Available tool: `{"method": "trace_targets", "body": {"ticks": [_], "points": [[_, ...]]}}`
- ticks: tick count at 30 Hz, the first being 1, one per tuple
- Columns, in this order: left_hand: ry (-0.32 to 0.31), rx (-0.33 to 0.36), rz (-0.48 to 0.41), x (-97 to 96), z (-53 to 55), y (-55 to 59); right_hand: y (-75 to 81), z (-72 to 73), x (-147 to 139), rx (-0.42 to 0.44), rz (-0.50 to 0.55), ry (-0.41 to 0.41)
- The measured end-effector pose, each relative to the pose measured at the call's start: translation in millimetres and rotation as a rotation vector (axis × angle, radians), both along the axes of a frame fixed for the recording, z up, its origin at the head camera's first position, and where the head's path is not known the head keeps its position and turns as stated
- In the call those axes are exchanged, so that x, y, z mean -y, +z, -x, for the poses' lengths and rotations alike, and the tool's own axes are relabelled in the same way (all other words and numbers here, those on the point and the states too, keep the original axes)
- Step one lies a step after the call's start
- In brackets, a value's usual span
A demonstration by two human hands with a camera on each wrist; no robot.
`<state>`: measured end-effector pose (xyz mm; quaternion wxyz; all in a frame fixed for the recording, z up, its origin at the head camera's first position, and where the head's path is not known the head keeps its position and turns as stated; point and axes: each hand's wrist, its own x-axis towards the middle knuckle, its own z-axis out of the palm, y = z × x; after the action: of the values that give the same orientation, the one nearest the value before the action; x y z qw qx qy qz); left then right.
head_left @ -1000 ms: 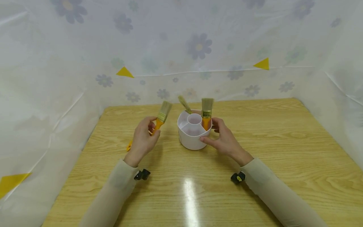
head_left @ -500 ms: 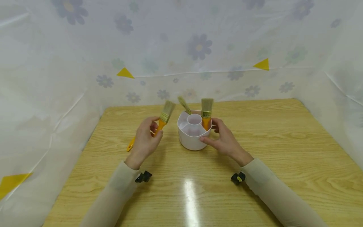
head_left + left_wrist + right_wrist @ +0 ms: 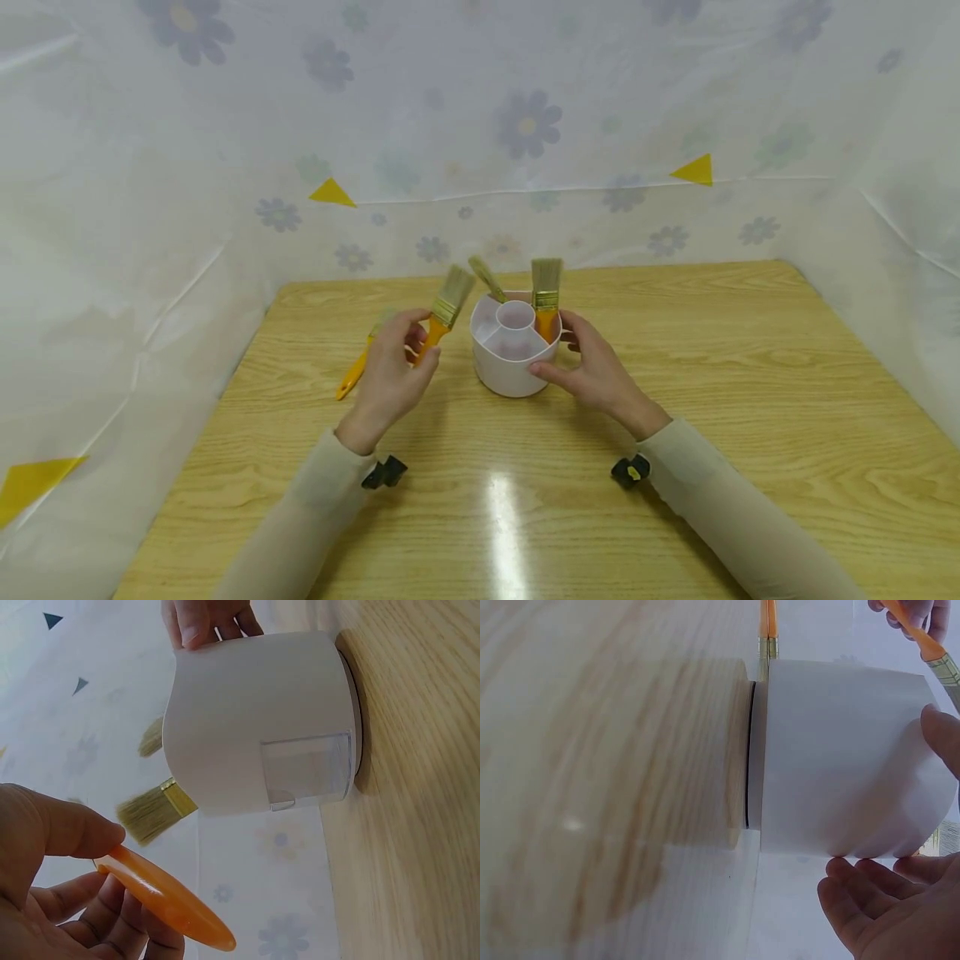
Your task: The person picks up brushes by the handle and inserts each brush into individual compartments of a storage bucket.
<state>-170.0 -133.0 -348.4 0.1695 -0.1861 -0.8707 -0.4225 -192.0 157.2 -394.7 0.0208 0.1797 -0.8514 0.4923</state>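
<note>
My left hand (image 3: 393, 367) pinches a paintbrush (image 3: 453, 293) by its orange handle, bristles up and tilted right, left of a round white divided holder (image 3: 498, 371). In the left wrist view the orange handle's end (image 3: 169, 900) points away from the palm. With its thumb in front and fingers round the far side, my right hand (image 3: 592, 367) holds the holder, which stands on the table. Two paintbrushes are in it, bristles up: a wide brush (image 3: 547, 287) at the right and another brush (image 3: 487, 279) leaning left at the back. The holder's centre cup (image 3: 516, 315) has nothing showing above it.
One more paintbrush (image 3: 352, 377) lies on the wooden table (image 3: 675, 350), partly hidden behind my left hand. A clear small drawer or window (image 3: 307, 769) is set low in the holder's wall. Flower-patterned sheeting (image 3: 450, 125) surrounds the table's back and sides.
My left hand has moved slightly right with the paintbrush, nearer the holder. More of the brush lying on the table now shows behind it. My right hand has stayed on the holder.
</note>
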Motion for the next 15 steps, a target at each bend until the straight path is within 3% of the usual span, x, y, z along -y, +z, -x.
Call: {"method": "trace_targets", "body": {"ticks": [15], "points": [[-0.055,-0.038,-0.018,-6.5,-2.5,-1.9,-2.3,1.6,-0.1,0.012,-0.011,-0.016]]}}
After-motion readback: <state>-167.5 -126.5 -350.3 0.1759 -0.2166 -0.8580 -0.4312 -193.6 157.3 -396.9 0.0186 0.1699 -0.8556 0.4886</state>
